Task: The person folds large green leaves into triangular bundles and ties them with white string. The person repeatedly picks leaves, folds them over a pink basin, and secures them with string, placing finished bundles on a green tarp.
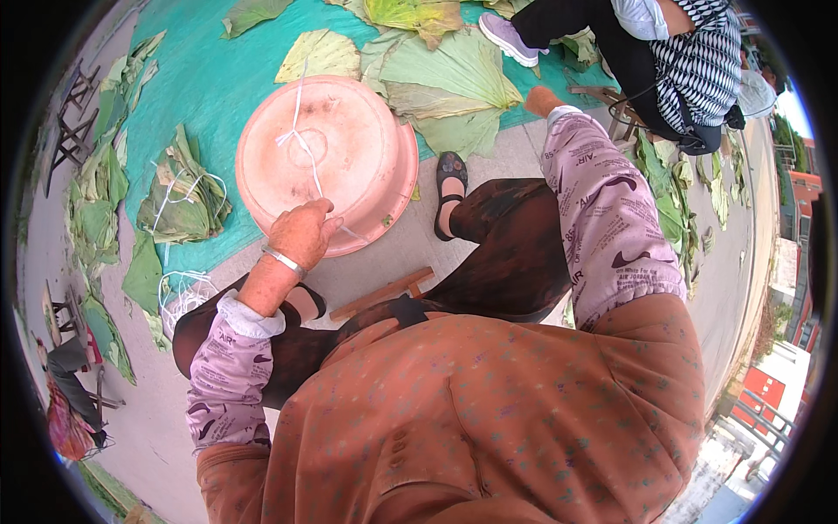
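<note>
An upturned pink plastic basin [288, 170] stands in front of me, with a knotted white string [298, 111] lying across its bottom. My left hand [301, 232] is over the basin's near side, the string passing under its fingers and thumb; it seems to pinch the string there. Beyond the basin, large, partly dried lotus leaves [452, 72] lie overlapped. My right hand [543, 101] reaches out to the right, close to the pointed end of these leaves. Its fingers are mostly hidden, so whether it grips a leaf is unclear.
A string-tied leaf bundle [183, 193] lies on the green tarp [196, 72], near a heap of white string [186, 295]. A wooden stool [383, 291] is below me. Another person [687, 72] sits at the upper right. More leaves [98, 203] line the left side.
</note>
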Demonstrator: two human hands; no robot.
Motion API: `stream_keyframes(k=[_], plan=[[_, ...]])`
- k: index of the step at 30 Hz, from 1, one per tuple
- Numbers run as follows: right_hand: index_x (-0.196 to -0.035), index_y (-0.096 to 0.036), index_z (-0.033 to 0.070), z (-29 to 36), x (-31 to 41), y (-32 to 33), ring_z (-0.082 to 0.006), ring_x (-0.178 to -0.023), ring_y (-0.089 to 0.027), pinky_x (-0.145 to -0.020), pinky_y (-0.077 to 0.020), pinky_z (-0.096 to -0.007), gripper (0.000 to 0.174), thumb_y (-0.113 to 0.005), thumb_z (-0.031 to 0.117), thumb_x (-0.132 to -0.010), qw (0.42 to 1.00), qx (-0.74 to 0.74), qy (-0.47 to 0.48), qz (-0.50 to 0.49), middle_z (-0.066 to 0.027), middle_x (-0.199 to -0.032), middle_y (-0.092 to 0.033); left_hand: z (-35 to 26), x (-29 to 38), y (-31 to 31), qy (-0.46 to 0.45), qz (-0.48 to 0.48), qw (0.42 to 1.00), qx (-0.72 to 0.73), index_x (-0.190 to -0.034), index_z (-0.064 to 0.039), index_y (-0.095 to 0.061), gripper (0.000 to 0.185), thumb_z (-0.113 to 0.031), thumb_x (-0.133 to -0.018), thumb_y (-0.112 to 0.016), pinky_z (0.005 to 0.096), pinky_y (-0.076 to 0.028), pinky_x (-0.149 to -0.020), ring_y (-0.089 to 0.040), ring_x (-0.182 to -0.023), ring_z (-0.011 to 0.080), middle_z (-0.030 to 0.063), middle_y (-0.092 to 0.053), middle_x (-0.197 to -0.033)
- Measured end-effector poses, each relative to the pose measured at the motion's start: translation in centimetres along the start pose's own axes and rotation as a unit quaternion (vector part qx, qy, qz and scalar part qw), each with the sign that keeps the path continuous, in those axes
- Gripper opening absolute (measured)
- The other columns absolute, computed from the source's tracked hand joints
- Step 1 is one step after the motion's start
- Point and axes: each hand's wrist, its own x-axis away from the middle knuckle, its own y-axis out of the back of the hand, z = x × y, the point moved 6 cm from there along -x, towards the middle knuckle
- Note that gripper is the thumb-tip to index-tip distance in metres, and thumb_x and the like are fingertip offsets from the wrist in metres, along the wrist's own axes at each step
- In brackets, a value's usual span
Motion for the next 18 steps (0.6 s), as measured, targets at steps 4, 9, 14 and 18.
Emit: stream_keyframes(k=[4,9,14,18], plan=[[-0.087,-0.063,-0.002,0.8,-0.3,-1.0,-0.0319,-0.084,-0.061,-0.074,-0.0490,-0.0382,0.029,-0.056,0.024,-0.075,0.989,-0.095,-0.054,0.099,-0.0213,-0.092,-0.061,-0.5,-0.7,-0.4,0.002,0.008,1.000,0.003,-0.095,-0.003,-0.057,0.026,-0.024,-0.080,-0.057,0.0433,-0.044,-0.070,-0.058,-0.078,0.0341,0.0166,-0.061,-0.081],[-0.089,-0.064,0.001,3.3,-1.3,-1.2,-0.0349,-0.086,-0.059,-0.075,-0.0483,-0.0388,0.032,-0.059,0.028,-0.073,0.966,-0.189,0.011,0.178,-0.0216,-0.094,-0.061,-0.3,-1.8,-1.7,0.007,0.047,0.999,0.010,-0.096,-0.004,-0.057,0.024,-0.021,-0.079,-0.058,0.0420,-0.044,-0.071,-0.057,-0.080,0.0328,0.0143,-0.061,-0.084],[-0.075,-0.061,-0.004,5.2,-3.6,-0.8,-0.0265,-0.059,-0.059,-0.055,-0.0462,-0.0366,0.032,-0.059,0.027,-0.069,0.942,-0.272,-0.102,0.166,-0.0142,-0.072,-0.061,-0.1,-2.1,-2.1,-0.005,0.049,0.999,0.013,-0.094,-0.003,-0.056,0.023,-0.020,-0.078,-0.058,0.0415,-0.043,-0.071,-0.057,-0.080,0.0326,0.0148,-0.060,-0.085],[-0.074,-0.061,-0.005,5.1,-5.3,-4.6,-0.0276,-0.058,-0.056,-0.052,-0.0443,-0.0386,0.034,-0.063,0.028,-0.067,0.932,-0.310,-0.100,0.158,-0.0126,-0.069,-0.059,0.3,-2.7,-2.1,-0.025,0.033,0.999,0.007,-0.091,-0.004,-0.055,0.022,-0.019,-0.076,-0.058,0.0420,-0.043,-0.070,-0.056,-0.078,0.0331,0.0146,-0.058,-0.081]])
